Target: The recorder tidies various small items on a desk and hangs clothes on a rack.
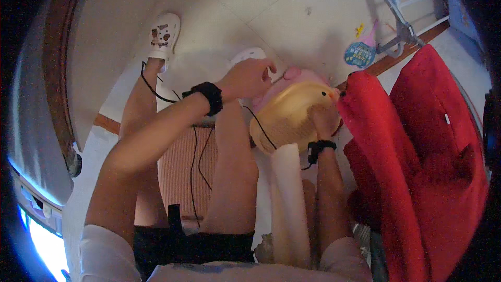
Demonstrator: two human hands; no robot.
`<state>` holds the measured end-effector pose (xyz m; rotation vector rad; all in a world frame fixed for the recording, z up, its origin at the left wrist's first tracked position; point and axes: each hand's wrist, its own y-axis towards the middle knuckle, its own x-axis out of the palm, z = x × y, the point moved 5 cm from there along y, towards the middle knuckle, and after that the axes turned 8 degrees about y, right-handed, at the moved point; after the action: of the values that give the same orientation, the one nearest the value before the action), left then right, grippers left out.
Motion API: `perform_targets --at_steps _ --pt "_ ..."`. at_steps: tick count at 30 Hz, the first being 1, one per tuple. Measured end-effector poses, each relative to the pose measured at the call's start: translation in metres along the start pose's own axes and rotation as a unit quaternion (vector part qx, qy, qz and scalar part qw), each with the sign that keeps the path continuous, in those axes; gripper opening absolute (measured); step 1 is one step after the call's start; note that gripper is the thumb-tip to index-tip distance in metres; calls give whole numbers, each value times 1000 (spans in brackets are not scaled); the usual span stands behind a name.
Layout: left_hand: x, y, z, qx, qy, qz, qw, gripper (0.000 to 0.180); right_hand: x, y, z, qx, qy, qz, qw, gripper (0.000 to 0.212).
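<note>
Position: yellow chick-faced item [287, 112], long axis slanting up to the right. Our right hand [324, 121], the nearer, touches its right part; grip unclear. Our left hand [246, 79] sits apart, up-left, fingers curled, contents unclear.
</note>
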<state>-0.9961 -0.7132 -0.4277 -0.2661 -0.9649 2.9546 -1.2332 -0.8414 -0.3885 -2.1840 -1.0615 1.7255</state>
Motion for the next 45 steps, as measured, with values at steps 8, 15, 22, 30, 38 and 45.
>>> perform_targets --at_steps 8,15,22,30,38,45 --pt "42 1 7 -12 18 -55 998 25 -17 17 32 52 -177 -131 974 71" --pt "153 37 51 55 75 -323 942 59 -47 -29 124 16 -168 -181 969 70" --pt "238 67 52 16 51 -263 963 63 -57 -17 144 25 -155 -181 971 68" --pt "195 55 79 75 -43 -265 960 58 -64 10 165 25 -145 -172 974 65" --pt "227 49 83 97 68 -224 967 57 -56 20 166 12 -125 -175 977 62" --pt "232 63 62 76 40 -178 980 51 -56 24 160 9 -108 -169 980 60"
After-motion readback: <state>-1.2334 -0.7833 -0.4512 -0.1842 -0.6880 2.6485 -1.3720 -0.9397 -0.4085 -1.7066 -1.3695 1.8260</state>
